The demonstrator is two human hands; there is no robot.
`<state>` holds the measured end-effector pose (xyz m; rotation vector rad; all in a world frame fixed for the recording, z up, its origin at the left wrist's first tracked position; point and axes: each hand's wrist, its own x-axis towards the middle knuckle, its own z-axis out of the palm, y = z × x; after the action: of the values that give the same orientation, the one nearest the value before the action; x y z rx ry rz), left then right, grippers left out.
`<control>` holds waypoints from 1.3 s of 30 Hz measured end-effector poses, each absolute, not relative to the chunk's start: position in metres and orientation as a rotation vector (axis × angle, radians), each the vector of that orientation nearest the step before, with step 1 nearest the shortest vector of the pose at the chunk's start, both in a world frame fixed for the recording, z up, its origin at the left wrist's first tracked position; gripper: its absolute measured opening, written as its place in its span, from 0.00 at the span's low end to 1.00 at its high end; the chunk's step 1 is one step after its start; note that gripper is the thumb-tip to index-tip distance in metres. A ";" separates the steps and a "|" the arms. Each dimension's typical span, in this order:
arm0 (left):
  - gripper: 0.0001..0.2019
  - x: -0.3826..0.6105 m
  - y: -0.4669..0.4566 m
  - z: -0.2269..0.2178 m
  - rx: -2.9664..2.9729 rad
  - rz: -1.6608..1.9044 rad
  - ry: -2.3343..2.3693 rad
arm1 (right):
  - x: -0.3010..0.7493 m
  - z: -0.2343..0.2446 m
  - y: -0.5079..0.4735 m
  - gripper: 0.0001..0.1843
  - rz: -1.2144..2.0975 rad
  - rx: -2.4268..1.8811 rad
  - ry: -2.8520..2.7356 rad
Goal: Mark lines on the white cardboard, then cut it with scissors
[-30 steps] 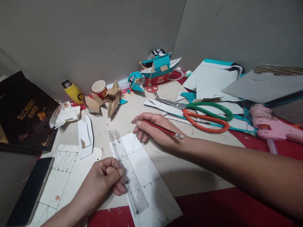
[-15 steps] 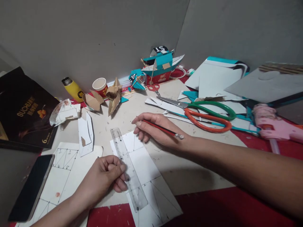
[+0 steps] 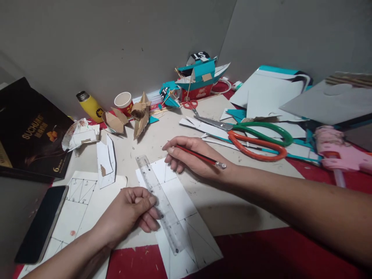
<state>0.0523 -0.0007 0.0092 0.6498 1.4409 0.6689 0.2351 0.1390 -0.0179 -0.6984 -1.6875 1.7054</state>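
My left hand (image 3: 132, 211) is curled, its fingertips pinching the edge of a clear plastic ruler (image 3: 162, 203) that lies slanted on a white card (image 3: 186, 228) marked with pencil lines. My right hand (image 3: 192, 157) rests at the card's upper end, fingers closed round a red pencil (image 3: 200, 156) whose metal end points back toward my wrist. A second white sheet (image 3: 81, 197) with drawn triangles lies to the left of my left hand.
Large green-and-orange scissors (image 3: 255, 141) and small red scissors (image 3: 190, 104) lie beyond my right hand. A pink glue gun (image 3: 340, 153) is at the right. A phone (image 3: 42, 223), black box (image 3: 29, 131), yellow bottle (image 3: 88, 106), paper cup (image 3: 123, 101) and cardboard models (image 3: 200, 77) ring the board.
The ruler and my left hand have slid a little to the right across the card. My right hand with the pencil has hardly moved.
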 end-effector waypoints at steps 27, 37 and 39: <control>0.30 0.037 0.000 -0.011 2.650 0.310 1.708 | 0.234 -0.009 0.138 0.09 1.761 -0.806 -1.673; 0.32 0.037 -0.003 -0.016 2.602 0.359 1.717 | 0.234 -0.009 0.139 0.10 1.753 -0.828 -1.702; 0.32 0.037 -0.002 -0.017 2.588 0.373 1.718 | 0.235 -0.011 0.139 0.10 1.735 -0.823 -1.719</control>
<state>0.0366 -0.0024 -0.0174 2.5884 1.7185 0.3732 0.2348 0.1391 -0.0111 -0.8226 -1.7194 1.7354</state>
